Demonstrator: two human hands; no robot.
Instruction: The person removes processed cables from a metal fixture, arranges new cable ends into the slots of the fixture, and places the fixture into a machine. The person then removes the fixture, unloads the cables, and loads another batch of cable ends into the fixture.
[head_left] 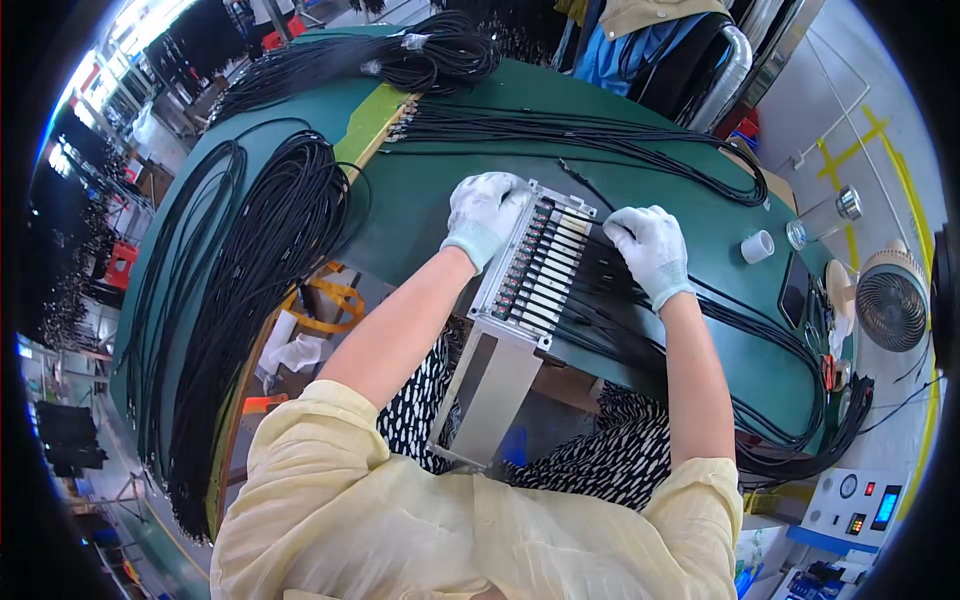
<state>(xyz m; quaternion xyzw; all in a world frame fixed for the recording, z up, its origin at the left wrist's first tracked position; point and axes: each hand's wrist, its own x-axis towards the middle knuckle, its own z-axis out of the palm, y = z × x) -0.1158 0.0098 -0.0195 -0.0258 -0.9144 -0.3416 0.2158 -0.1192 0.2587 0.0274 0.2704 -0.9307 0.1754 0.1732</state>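
Note:
A metal fixture (512,270) with a row of white slots and small connectors stands at the table's front edge, tilted in view. My left hand (485,212), in a white glove, is closed on its upper left edge; the fingertips are partly hidden. On the other side, my right hand (650,248), also gloved, has its thumb and fingers pinched on a black cable (597,222) near the fixture's top slots. Several more black cables (610,300) run out from the fixture's right side, passing under my right wrist.
Black cable bundles (265,220) hang over the green table's (410,215) left side; another bundle (430,55) lies at the back. A yellow-green strip (370,125) holds cable ends. At right are a white cup (757,247), a phone (795,288) and a fan (893,298).

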